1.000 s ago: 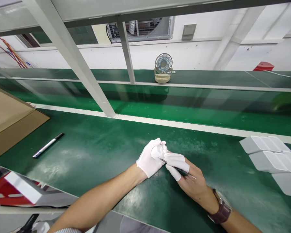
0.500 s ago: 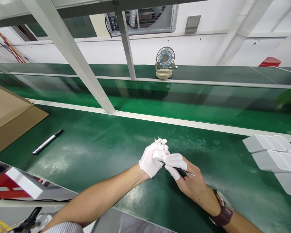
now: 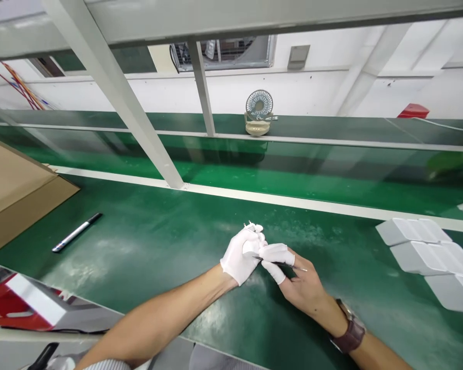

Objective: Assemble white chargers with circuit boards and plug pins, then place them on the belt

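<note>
My left hand (image 3: pixel 236 258), in a white glove, is closed around a small white two-pin plug adapter (image 3: pixel 250 247) above the green bench. Its two thin prongs stick out past the fingers on the far side, and much of its body is hidden by the glove. White finger covers are on the fingertips of my right hand (image 3: pixel 299 281), which pinches a thin metal pick-like tool (image 3: pixel 299 269). The tool's dark tip meets the near side of the adapter, beside the left palm; whether it presses in cannot be made out.
On the green bench (image 3: pixel 158 221), a marker pen (image 3: pixel 77 232) lies at left near a cardboard box (image 3: pixel 19 205). Several white plastic boxes (image 3: pixel 420 254) sit at right. A slanting metal post (image 3: pixel 127 103) rises behind, and a small fan (image 3: pixel 259 110) stands on the far ledge.
The view has shifted slightly, so the background sits lower and the white boxes appear farther left. Both hands keep their grips, with the tool still against the adapter.
</note>
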A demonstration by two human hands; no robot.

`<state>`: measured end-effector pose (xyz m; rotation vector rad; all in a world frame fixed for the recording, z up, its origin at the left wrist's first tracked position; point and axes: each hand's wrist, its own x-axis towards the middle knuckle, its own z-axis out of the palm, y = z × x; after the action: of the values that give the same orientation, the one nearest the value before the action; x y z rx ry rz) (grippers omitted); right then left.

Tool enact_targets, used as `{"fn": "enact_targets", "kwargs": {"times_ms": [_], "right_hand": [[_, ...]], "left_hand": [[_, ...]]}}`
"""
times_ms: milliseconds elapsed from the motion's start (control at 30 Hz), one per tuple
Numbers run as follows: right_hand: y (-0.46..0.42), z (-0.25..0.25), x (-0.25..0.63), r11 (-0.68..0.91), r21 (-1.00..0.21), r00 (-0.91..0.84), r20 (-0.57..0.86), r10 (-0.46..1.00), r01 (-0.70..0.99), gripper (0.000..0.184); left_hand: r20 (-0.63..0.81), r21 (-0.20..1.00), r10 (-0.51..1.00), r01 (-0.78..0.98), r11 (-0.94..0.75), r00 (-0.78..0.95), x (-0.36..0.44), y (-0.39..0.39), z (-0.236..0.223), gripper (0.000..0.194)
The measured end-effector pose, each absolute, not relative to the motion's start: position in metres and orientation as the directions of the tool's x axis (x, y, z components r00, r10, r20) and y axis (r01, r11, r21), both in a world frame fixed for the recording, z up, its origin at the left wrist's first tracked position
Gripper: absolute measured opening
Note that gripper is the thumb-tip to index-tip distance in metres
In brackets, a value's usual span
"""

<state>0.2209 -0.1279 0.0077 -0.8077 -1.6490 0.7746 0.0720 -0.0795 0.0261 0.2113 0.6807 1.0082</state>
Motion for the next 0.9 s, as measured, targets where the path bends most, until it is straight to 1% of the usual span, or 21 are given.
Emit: {"fn": "enact_targets", "kwargs": {"times_ms": [67, 133, 200, 300, 400, 533, 600, 667, 700, 767, 800, 833, 867, 900], "right_hand": [[-0.125, 0.01, 0.224, 0.541, -0.838, -0.09, 0.535, 0.84, 0.07, 0.028], [-0.123, 0.01, 0.227, 0.535, -0.845, 0.004, 0.535, 0.845, 0.025, 0.028], [-0.121, 0.008, 0.228, 0.529, -0.849, 0.055, 0.529, 0.847, 0.018, 0.028], [-0.12, -0.001, 0.228, 0.523, -0.851, 0.063, 0.525, 0.849, 0.055, 0.027], [-0.12, -0.011, 0.227, 0.522, -0.847, 0.043, 0.528, 0.848, 0.101, 0.027], [-0.121, -0.014, 0.227, 0.509, -0.848, 0.024, 0.518, 0.855, 0.144, 0.028], [-0.121, -0.014, 0.228, 0.492, -0.858, 0.02, 0.5, 0.866, 0.148, 0.028], [-0.121, -0.014, 0.229, 0.466, -0.867, 0.018, 0.476, 0.879, 0.173, 0.027], [-0.12, -0.014, 0.23, 0.451, -0.872, 0.027, 0.464, 0.885, 0.19, 0.026], [-0.117, -0.014, 0.233, 0.428, -0.878, 0.074, 0.451, 0.889, 0.215, 0.027], [-0.115, -0.014, 0.234, 0.425, -0.878, 0.106, 0.455, 0.884, 0.221, 0.027], [-0.113, -0.013, 0.235, 0.432, -0.874, 0.137, 0.466, 0.874, 0.222, 0.027], [-0.11, -0.013, 0.235, 0.445, -0.867, 0.159, 0.483, 0.861, 0.225, 0.027], [-0.108, -0.012, 0.236, 0.46, -0.857, 0.173, 0.502, 0.848, 0.232, 0.028]], "left_hand": [[-0.376, 0.457, 0.852, -0.727, 0.512, 0.364, 0.066, -0.074, 0.032, 0.012], [-0.357, 0.427, 0.844, -0.734, 0.528, 0.4, 0.058, -0.067, 0.038, 0.018], [-0.373, 0.375, 0.831, -0.751, 0.543, 0.414, 0.052, -0.061, 0.043, 0.022], [-0.389, 0.299, 0.842, -0.814, 0.498, 0.373, 0.046, -0.055, 0.048, 0.026], [-0.406, 0.256, 0.842, -0.84, 0.479, 0.356, 0.045, -0.054, 0.05, 0.028], [-0.406, 0.248, 0.837, -0.837, 0.487, 0.367, 0.044, -0.055, 0.049, 0.031], [-0.403, 0.27, 0.838, -0.827, 0.493, 0.368, 0.043, -0.054, 0.047, 0.032], [-0.407, 0.351, 0.845, -0.795, 0.494, 0.346, 0.043, -0.053, 0.044, 0.033], [-0.414, 0.433, 0.858, -0.763, 0.48, 0.305, 0.043, -0.052, 0.043, 0.035], [-0.378, 0.67, 0.914, -0.639, 0.378, 0.145, 0.044, -0.052, 0.04, 0.036], [-0.317, 0.789, 0.947, -0.538, 0.298, 0.06, 0.046, -0.052, 0.038, 0.038], [-0.236, 0.881, 0.972, -0.422, 0.212, -0.004, 0.047, -0.053, 0.036, 0.041], [-0.155, 0.941, 0.987, -0.308, 0.137, -0.035, 0.049, -0.054, 0.035, 0.047], [-0.094, 0.974, 0.995, -0.211, 0.084, -0.036, 0.051, -0.056, 0.033, 0.053]]}}
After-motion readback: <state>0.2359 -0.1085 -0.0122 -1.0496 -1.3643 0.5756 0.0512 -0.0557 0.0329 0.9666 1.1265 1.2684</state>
